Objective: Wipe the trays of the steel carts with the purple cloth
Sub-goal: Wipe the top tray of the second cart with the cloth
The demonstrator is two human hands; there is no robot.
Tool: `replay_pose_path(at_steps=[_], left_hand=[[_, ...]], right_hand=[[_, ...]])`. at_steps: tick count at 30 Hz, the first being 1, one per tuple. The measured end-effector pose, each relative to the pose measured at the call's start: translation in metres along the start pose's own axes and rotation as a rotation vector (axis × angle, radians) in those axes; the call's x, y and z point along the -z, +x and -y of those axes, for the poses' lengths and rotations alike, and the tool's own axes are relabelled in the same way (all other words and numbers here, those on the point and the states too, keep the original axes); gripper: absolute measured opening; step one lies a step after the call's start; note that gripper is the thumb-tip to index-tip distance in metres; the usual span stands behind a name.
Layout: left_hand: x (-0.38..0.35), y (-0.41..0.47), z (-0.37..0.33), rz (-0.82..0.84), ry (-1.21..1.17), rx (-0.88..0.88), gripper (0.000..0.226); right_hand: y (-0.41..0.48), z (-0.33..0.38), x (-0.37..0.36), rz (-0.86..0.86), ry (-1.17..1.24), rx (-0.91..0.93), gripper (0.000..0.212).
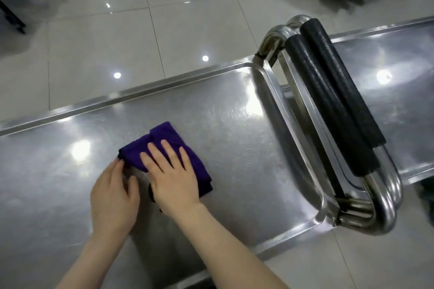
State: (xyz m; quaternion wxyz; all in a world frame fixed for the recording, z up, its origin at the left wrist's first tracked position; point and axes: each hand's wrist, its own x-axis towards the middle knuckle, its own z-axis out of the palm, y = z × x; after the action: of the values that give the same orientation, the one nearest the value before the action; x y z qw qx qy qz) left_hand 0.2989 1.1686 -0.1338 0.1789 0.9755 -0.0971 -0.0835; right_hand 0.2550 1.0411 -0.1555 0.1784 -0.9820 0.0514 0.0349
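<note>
Purple cloth (164, 150) — where?
— On the steel cart tray (234, 124), under the flat, spread fingers of the right hand (173, 176); fingers of the left hand (115, 195) touch its corner, pinching or not, can't tell.

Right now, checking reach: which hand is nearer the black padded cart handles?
Right. The right hand presses the purple cloth, left of the handles; the left hand sits farther left, at the cloth's edge.
</note>
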Motion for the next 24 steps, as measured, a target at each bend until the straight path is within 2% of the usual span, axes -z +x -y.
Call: replay_pose_path(at_steps=[2,4,9,12,14,17,19,22,24], left_hand=[[0.001,-0.011,0.007,0.001,0.072,0.003,0.044],[-0.001,-0.022,0.011,0.022,0.129,-0.064,0.043],[-0.005,-0.036,-0.010,0.100,0.089,-0.208,0.058],[-0.010,-0.046,-0.026,0.133,0.046,-0.213,0.055],[-0.011,-0.049,-0.028,0.139,0.023,-0.167,0.050],[-0.008,-0.053,-0.018,0.135,0.074,-0.165,0.044],[-0.006,-0.058,-0.010,0.143,0.125,-0.181,0.042],[-0.005,-0.067,-0.005,0.141,0.150,-0.196,0.046],[-0.006,-0.073,-0.009,0.148,0.135,-0.211,0.054]], right_hand=[[0.004,-0.010,0.004,0.014,0.010,0.051,0.049],[-0.001,-0.048,0.019,-0.048,-0.014,-0.014,0.048],[-0.059,-0.178,0.067,-0.178,-0.095,-0.538,0.048],[-0.081,-0.172,0.063,-0.253,-0.089,-0.708,0.048],[-0.079,-0.126,0.041,-0.260,-0.089,-0.634,0.048],[-0.077,-0.053,0.005,-0.181,-0.069,-0.234,0.050],[-0.078,-0.040,-0.001,-0.096,-0.039,-0.085,0.050],[-0.082,-0.074,0.015,-0.092,-0.029,-0.072,0.048],[-0.092,-0.118,0.033,-0.118,-0.077,-0.241,0.049]])
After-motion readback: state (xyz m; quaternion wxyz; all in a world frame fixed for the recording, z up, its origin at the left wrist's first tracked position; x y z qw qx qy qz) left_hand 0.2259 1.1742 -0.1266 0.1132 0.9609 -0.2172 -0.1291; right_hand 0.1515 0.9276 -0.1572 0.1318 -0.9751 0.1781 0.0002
